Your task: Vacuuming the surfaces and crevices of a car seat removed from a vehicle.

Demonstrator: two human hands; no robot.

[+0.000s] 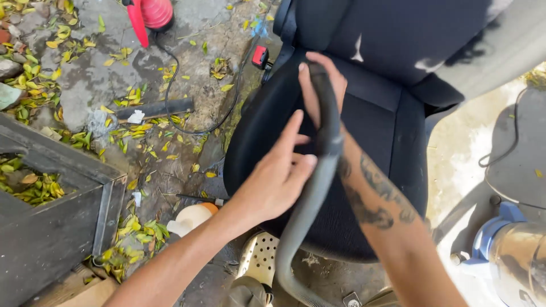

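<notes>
Vacuum hose (314, 187), grey ribbed plastic, pressed down on a black fabric car seat (387, 119).
R hand (319, 85) has fingers wrapped tight round the hose's smooth dark nozzle end, w/ tip on the seat cushion. L hand (278, 173) rests just beside the hose, fingers loosely apart, touching the cloth. Cracked concrete ground (187, 68) w/ yellow leaves; white plastic bottle (190, 218) near the seat's edge.

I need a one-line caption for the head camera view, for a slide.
Right hand grips a grey vacuum hose against a black car seat, left hand resting on the cushion beside it.
</notes>
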